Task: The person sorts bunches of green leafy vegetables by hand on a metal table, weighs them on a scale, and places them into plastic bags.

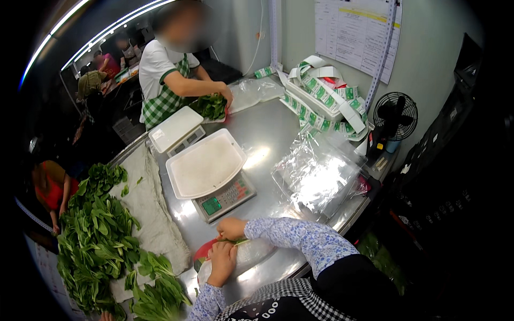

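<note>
Low on the steel table lies a clear plastic bag (257, 253) with a red patch (205, 249) at its left end and a strip of green leaf (239, 242) showing. My left hand (221, 261) grips the near side of the bag, fingers bent over its edge. Across from it, my right hand (232, 228) pinches the bag's far edge beside the leaf. Both fists sit close together, just below a digital scale (225, 197) that carries a white tray (206, 163). My fingertips are partly hidden.
Leafy greens (101, 235) heap on a pale cloth (147, 187) at left. A second scale (176, 128) stands beyond. Clear bags (316, 176) lie right; label strips (326, 96) fill a container near a black fan (396, 115). Opposite, a co-worker (171, 75) handles bagged greens (211, 106).
</note>
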